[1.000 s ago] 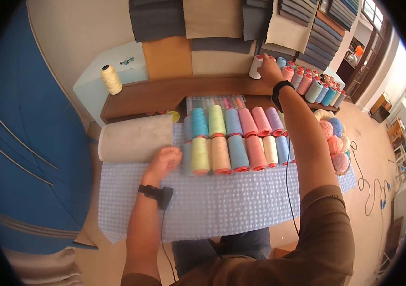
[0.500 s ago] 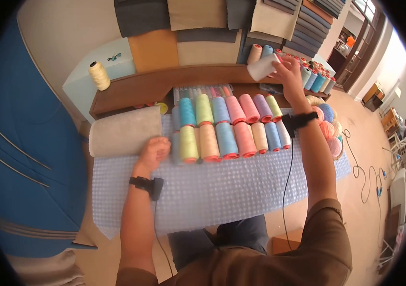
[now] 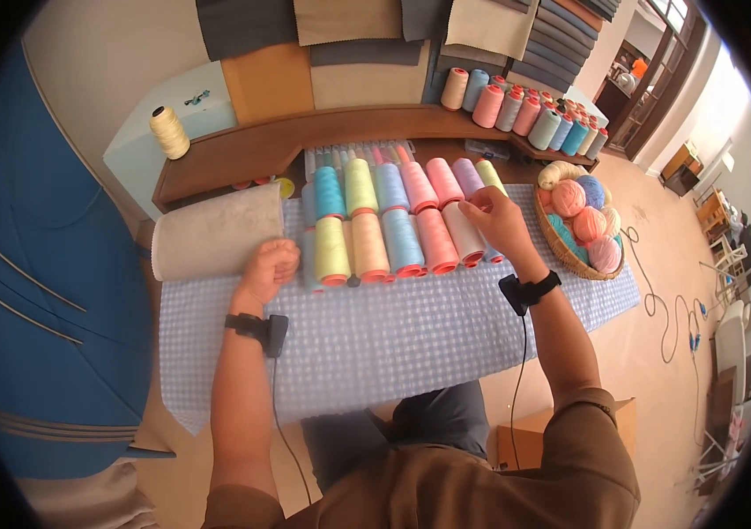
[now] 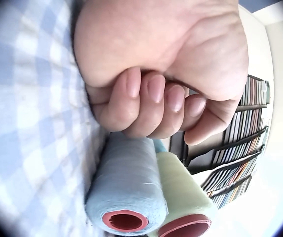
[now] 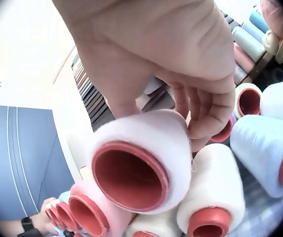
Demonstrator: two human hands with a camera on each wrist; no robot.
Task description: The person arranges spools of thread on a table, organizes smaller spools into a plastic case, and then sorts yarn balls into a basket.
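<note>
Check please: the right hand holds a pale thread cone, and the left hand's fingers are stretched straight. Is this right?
The left hand has curled fingers, not straight ones, as the left wrist view shows. The right hand does hold a pale thread cone.

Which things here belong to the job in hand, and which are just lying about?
Likely in the job:
white cone held by right hand
rows of cones
checked cloth underneath

Seemingly lying about:
yarn basket
grey fabric roll
pale yellow cone

Head view bright, glare at right; dark corners, curved wide-angle distortion
</note>
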